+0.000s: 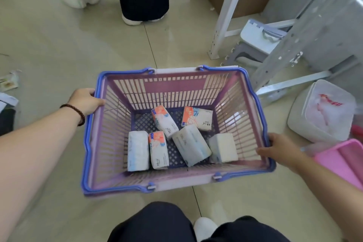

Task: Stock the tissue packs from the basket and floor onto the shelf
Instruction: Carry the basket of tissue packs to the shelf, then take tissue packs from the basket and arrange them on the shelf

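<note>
A purple shopping basket with blue handles (pixel 110 143) fills the middle of the head view, above the tiled floor. Several tissue packs lie on its bottom: white ones such as one at the left (pixel 138 150) and one in the middle (pixel 191 147), and orange-printed ones such as one at the back right (pixel 197 118). My left hand (pixel 87 102) grips the basket's left rim, thumb over the edge. My right hand (pixel 279 148) grips the right rim. The white leg of the shelf (pixel 225 23) stands at the upper right.
Another person's dark trousers and white shoes (pixel 133 19) stand at the top. A folding stool (pixel 257 45), metal ladder bars (pixel 290 82), a lidded white container (pixel 322 112) and a pink tray (pixel 341 161) crowd the right. Paper scraps (pixel 8 82) lie at the left.
</note>
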